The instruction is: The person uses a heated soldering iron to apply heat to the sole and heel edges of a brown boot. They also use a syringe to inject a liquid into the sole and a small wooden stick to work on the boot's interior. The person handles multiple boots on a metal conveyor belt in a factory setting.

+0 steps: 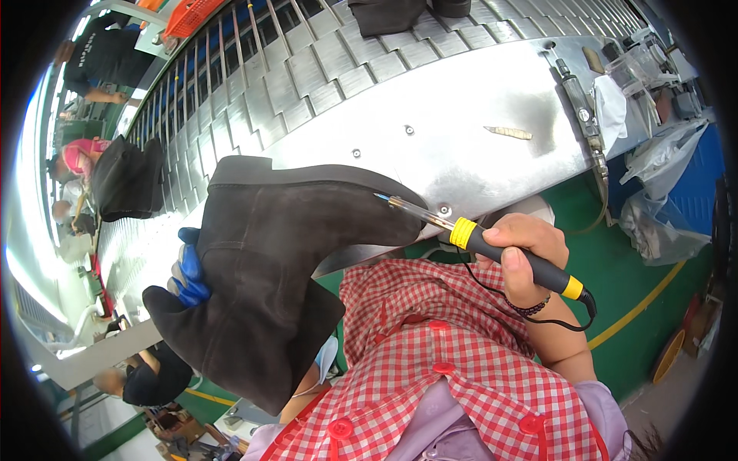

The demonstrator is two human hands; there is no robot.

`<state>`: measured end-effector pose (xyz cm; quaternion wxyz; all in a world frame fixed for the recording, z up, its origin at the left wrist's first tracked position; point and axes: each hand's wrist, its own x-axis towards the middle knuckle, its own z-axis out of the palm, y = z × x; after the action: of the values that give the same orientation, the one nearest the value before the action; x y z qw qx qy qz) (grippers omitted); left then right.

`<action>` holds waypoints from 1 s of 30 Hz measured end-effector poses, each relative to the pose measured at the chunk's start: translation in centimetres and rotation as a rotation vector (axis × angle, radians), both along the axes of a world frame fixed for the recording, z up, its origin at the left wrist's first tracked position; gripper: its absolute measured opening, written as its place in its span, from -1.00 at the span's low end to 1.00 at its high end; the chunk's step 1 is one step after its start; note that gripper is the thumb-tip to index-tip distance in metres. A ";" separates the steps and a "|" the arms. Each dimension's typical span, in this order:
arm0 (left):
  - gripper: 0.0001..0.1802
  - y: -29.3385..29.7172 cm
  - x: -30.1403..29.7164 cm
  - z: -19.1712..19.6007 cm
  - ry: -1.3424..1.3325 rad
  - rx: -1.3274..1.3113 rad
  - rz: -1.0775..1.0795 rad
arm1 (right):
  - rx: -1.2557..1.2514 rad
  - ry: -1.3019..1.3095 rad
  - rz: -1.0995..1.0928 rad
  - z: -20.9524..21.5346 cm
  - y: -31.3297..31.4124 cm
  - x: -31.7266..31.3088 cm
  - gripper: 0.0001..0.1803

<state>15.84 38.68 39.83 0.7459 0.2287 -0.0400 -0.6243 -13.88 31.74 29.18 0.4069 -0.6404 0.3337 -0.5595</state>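
Note:
A dark brown suede boot point(261, 230) is held sole upward, its toe toward the right and its shaft hanging down and to the left. My left hand point(187, 269), in a blue and grey glove, grips it from behind; only some fingers show past the leather. In my right hand point(530, 253) is a soldering iron point(511, 257) with a black handle, yellow bands and a cord looping below. Its thin bluish tip lies against or just over the boot's forefoot, near the seam with the sole. Whether it touches, I cannot tell.
Beyond the boot runs a metal slat conveyor point(346, 77) carrying other dark boots point(384, 15). A steel worktop point(461, 115) holds a small blade-shaped piece point(508, 133) and an air tool point(580, 111). Plastic bags point(653, 223) hang at right. Several people work at left.

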 end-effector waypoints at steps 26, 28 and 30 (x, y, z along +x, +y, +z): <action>-0.40 -4.1 10.0 -7.7 -1.229 0.161 0.349 | 0.148 -0.089 -0.087 -1.9 3.9 -2.9 -0.79; -0.40 -6.3 11.4 -7.9 -1.402 0.104 0.425 | 0.124 -0.026 -0.126 -2.3 3.5 -1.9 -0.75; -0.41 -7.5 11.4 -7.8 -1.408 -0.015 0.451 | 0.095 0.038 -0.170 -2.5 3.1 -0.9 -0.68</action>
<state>27.24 31.18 32.00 0.6554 0.5727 -0.4654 -0.1608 -14.82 34.86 26.64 0.3814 -0.6003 0.4205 -0.5633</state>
